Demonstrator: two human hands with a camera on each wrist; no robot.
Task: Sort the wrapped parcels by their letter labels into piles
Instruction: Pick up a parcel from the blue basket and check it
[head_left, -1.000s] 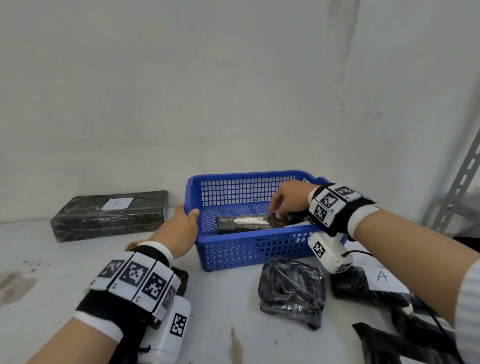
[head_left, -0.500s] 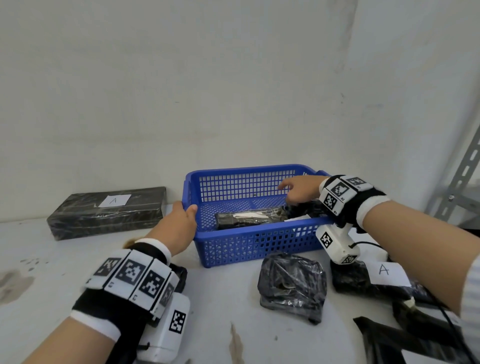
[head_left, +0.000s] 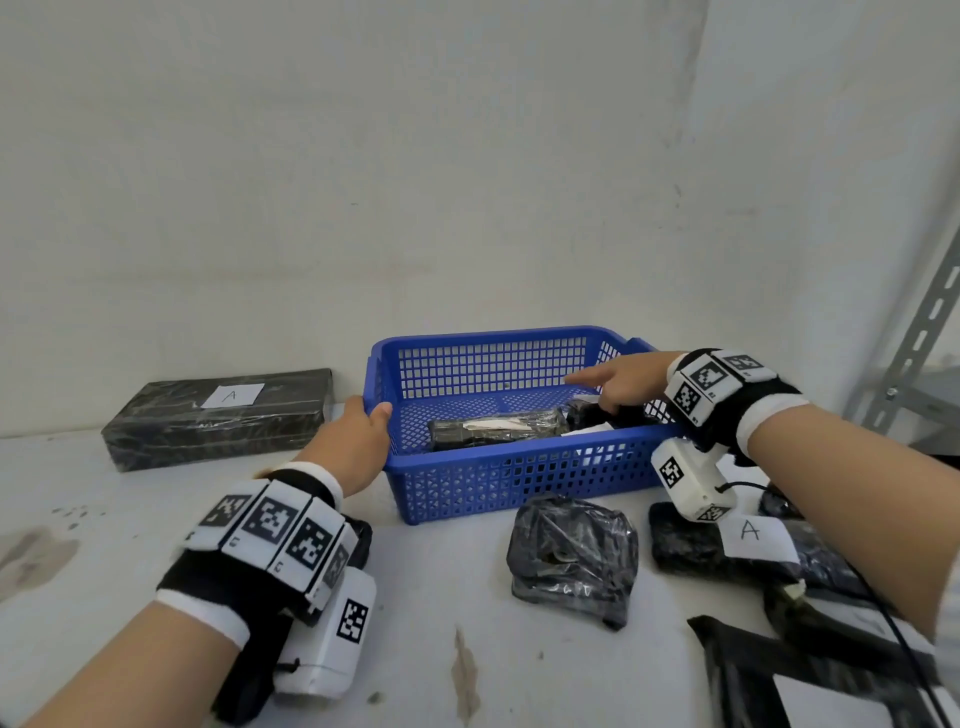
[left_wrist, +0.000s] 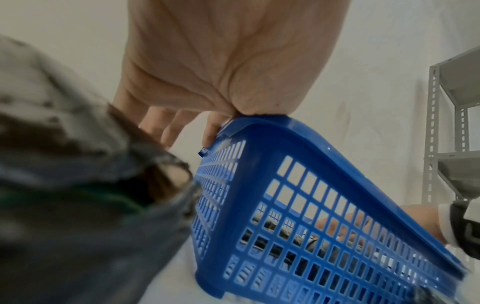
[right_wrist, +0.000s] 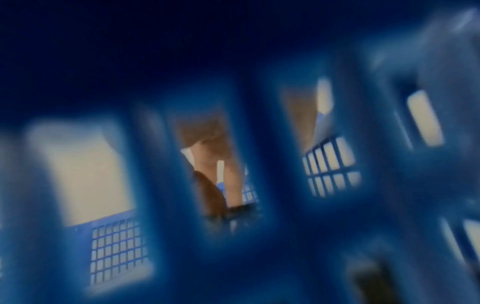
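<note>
The left hand (head_left: 358, 441) grips the basket (head_left: 519, 467) rim on the stained white worktop (head_left: 441, 597). The right hand (head_left: 623, 379) reaches inside, its grasp unclear, touching a parcel (head_left: 493, 434). A grey shelf (head_left: 924, 322) stands beyond it by the white wall (head_left: 415, 156).

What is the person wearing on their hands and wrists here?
Both hands, left hand and right hand, are bare. Each wrist carries a black strap with white cuffs and a band of white tiles printed with black square code markers. A white camera box with its own marker hangs under each wrist; a thin black cable leaves the right one.
</note>
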